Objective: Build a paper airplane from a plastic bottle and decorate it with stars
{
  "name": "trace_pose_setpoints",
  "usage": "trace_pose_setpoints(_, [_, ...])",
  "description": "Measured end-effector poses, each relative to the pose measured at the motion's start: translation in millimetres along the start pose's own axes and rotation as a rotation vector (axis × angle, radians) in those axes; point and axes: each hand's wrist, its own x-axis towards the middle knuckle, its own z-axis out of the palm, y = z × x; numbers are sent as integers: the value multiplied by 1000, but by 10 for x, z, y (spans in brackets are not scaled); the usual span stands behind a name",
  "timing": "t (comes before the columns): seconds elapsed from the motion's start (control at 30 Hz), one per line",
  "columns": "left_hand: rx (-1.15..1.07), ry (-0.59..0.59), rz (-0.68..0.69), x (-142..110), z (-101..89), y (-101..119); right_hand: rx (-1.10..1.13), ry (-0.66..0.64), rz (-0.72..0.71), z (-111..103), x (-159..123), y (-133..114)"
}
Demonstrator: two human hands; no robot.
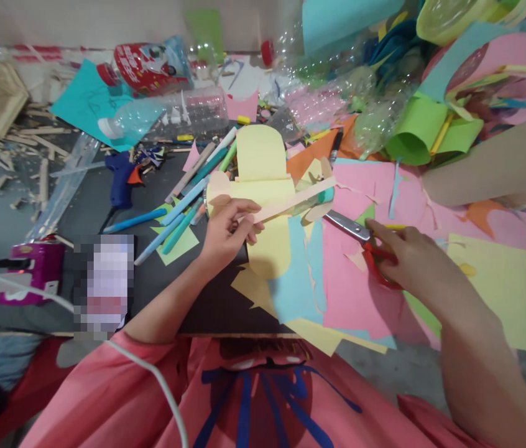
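My left hand pinches one end of a long pale strip of paper, which slants up to the right. Beneath it lies a yellow paper-covered piece, with a rounded flap above and another below. Round cream discs show at its left side. My right hand is on the red handles of a pair of scissors, fingers curled about them. The steel blades point left, low over pink paper, near the strip's far end. Part of the handles is hidden by the hand.
Several markers and a blue glue gun lie left, beyond a phone with a blurred screen. Plastic bottles line the back. Coloured paper scraps and a brown cardboard tube crowd the right. A white cable crosses the front left.
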Motion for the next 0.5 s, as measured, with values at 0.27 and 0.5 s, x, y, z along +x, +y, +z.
trace_pose_setpoints(0.27, [25, -19, -7, -7, -10, -35, 240, -93, 57, -201, -21, 65])
trace_pose_setpoints(0.5, [-16, -51, -6, -13, 1, -48, 711, -93, 348, -368, -193, 61])
